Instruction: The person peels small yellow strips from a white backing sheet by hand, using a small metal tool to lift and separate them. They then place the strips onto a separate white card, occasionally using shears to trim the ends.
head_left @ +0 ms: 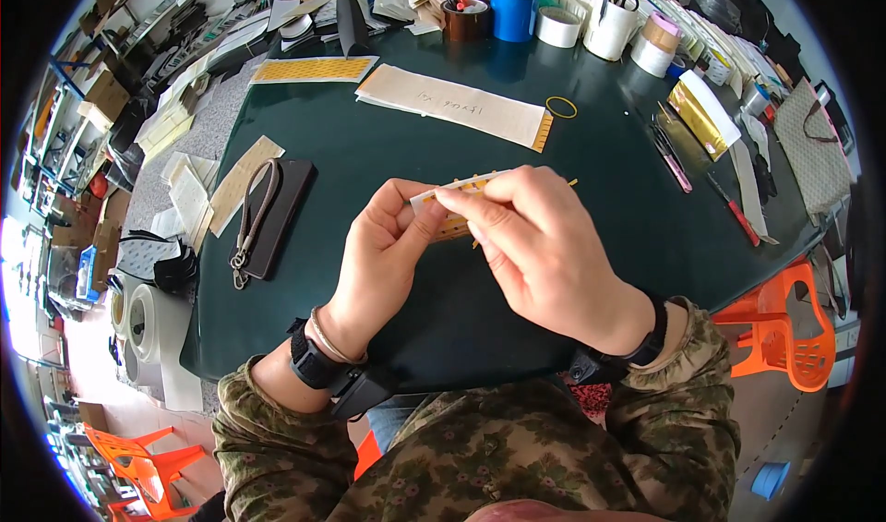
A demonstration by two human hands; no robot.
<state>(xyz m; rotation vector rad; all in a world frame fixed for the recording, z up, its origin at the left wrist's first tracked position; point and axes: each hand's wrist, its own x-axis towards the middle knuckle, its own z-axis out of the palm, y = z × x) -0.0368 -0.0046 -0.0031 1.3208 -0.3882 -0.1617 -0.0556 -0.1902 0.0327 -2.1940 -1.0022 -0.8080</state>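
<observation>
Both hands are raised over the middle of the dark green table (323, 328). Between them is a small sheet with a white edge and rows of yellow marks (452, 228). My left hand (383, 254) is closed, pinching the sheet's left end between thumb and fingers. At its upper edge, my right hand (554, 254) grips the same sheet, with thumb and forefinger meeting near my left thumb. My fingers cover much of the sheet. Beyond my hands lie a long pale paper strip with handwriting (452, 107) and a yellow-patterned strip (314, 70).
A dark phone with a strap (281, 217) lies on the left. A rubber band (561, 108), tweezers (672, 153) and a red-handled knife (734, 210) lie beyond and rightward. Tape rolls (514, 12) and a scissors holder (610, 31) line the back. An orange chair (784, 328) stands right.
</observation>
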